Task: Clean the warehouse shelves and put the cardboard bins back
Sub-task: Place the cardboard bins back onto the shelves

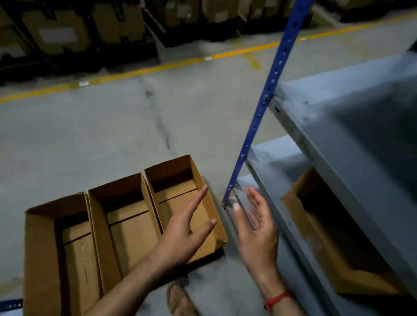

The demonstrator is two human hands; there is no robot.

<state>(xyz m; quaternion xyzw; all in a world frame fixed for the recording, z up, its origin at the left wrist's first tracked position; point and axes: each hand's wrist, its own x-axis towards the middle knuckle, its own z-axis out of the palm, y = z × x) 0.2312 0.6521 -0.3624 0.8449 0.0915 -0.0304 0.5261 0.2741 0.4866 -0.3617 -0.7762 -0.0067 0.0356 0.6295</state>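
Both hands, left hand [184, 231] and right hand [257, 225], spread wide, holding nothing, above three floor bins [124, 221]; another bin [324, 239], seemingly empty, sits on the shelf [360, 162].

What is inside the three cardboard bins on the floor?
Nothing visible: the left bin, middle bin and right bin show only bare bottoms. The left hand and its forearm cover their near parts.

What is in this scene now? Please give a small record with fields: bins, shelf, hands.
bins on floor: three open cardboard bins side by side, all seem empty
bin on shelf: one cardboard bin on a lower shelf level
shelf: grey metal shelf with blue upright post
left hand: open, above the rightmost floor bin, holds nothing
right hand: open, near the post, holds nothing
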